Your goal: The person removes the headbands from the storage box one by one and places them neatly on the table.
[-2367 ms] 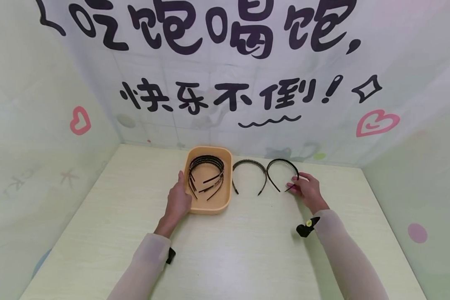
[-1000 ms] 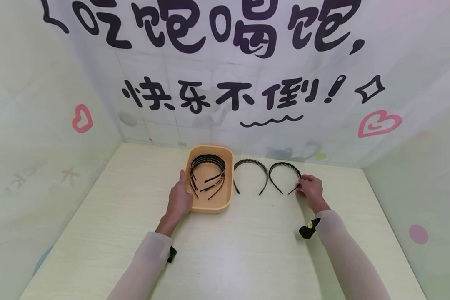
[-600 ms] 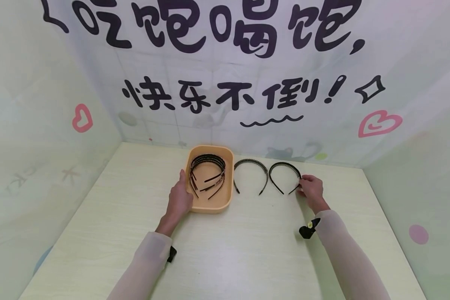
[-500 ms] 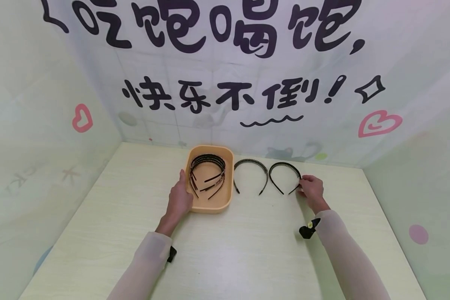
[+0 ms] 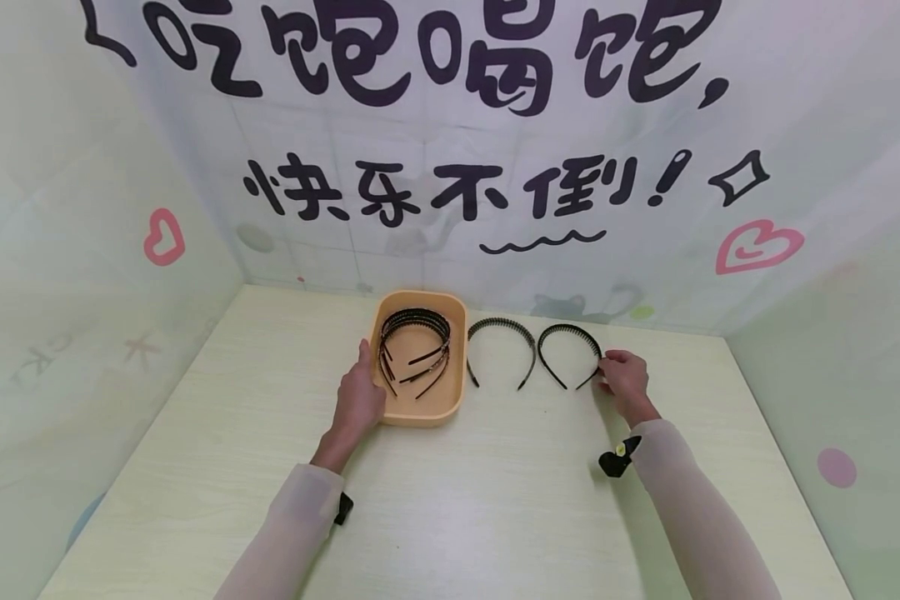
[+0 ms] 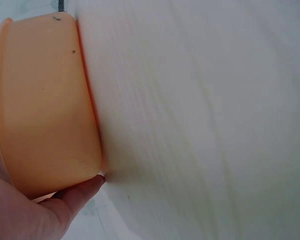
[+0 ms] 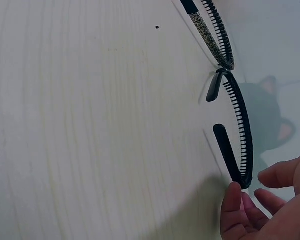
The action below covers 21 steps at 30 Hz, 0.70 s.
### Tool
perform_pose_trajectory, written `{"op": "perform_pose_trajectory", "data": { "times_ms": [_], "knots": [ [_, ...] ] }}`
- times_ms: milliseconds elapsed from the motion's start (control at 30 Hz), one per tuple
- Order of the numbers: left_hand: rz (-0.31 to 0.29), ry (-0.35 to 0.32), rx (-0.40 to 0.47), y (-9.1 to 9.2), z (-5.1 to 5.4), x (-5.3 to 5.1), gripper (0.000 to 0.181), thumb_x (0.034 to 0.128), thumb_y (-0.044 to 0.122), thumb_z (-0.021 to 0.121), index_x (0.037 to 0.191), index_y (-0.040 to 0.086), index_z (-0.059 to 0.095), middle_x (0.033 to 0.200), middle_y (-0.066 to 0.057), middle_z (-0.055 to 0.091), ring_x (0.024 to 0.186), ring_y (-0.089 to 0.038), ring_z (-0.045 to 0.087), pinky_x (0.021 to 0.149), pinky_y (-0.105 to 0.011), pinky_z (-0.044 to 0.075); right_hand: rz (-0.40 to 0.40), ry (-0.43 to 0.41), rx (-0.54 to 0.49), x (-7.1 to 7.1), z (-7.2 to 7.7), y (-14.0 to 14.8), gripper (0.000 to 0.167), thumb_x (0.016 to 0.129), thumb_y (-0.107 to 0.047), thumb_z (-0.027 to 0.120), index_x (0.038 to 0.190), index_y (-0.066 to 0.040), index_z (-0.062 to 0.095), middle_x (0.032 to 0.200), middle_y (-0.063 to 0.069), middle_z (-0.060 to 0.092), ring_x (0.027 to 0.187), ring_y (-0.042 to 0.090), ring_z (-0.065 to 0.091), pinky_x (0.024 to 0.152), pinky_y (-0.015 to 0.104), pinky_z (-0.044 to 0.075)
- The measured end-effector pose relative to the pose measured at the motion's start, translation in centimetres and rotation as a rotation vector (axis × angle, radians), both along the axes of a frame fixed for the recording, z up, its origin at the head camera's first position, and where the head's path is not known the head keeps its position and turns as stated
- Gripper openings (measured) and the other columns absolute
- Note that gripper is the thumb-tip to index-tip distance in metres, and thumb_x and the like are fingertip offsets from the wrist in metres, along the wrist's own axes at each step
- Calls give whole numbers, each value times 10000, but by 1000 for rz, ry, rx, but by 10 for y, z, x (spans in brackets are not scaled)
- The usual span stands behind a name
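Tray (image 5: 423, 407): one, left hand (image 5: 358, 396) gripping | headbands (image 5: 501, 322): two outside, several inside | right hand (image 5: 625, 381): thumb apart, touching rightmost (image 7: 247, 135)

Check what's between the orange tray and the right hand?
Two headbands, per the head view: a speckled headband next to the orange tray, then a plain black headband by the right hand.

The head camera looks forward and down at the table (image 5: 450, 517) — wide and farthest back. The left-wrist camera (image 5: 342, 509) faces the tray (image 6: 45, 100) closely, side-on; the right-wrist camera (image 5: 612, 464) closely views the black headband (image 7: 247, 140) — shared with the head view.
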<state>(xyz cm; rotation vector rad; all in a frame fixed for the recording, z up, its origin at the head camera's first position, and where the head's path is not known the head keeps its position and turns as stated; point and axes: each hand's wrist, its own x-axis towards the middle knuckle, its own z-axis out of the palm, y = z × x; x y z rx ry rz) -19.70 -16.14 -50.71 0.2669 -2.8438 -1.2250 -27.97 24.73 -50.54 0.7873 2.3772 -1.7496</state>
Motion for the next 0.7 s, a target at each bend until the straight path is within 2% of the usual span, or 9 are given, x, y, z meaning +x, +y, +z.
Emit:
{"op": "perform_pose_trajectory", "data": {
  "times_ms": [233,433,567,700],
  "knots": [
    [-5,3,3,-1,0,0,839,841,-130,467,1572,-28,67,1441,-340,439,570,-219,497,512,-312,406,-4,50,99,1,2,-1,407,953,-171,567,1316,11,574,1079,105,628,811,90,577,618,192,511],
    [-8,8,10,0,0,1,836,844,-131,461,1573,-27,65,1389,-361,481,528,-194,458,477,-299,380,12,95,236,4,7,-9,383,949,-206,563,1265,3,620,1203,187,646,921,177,584,758,255,440],
    [-8,11,4,0,0,1,837,842,-133,465,1572,-29,69,1415,-351,461,563,-216,489,497,-305,395,17,126,200,4,12,-20,355,947,-197,581,1237,2,635,1153,143,651,877,140,562,759,252,440],
    [-7,15,-8,0,1,1,834,841,-129,472,1570,-33,78,1446,-335,438,625,-242,529,535,-314,421,42,139,87,5,17,-34,366,965,-171,573,1279,15,605,1095,83,631,902,149,590,764,257,501]
  ]
}}
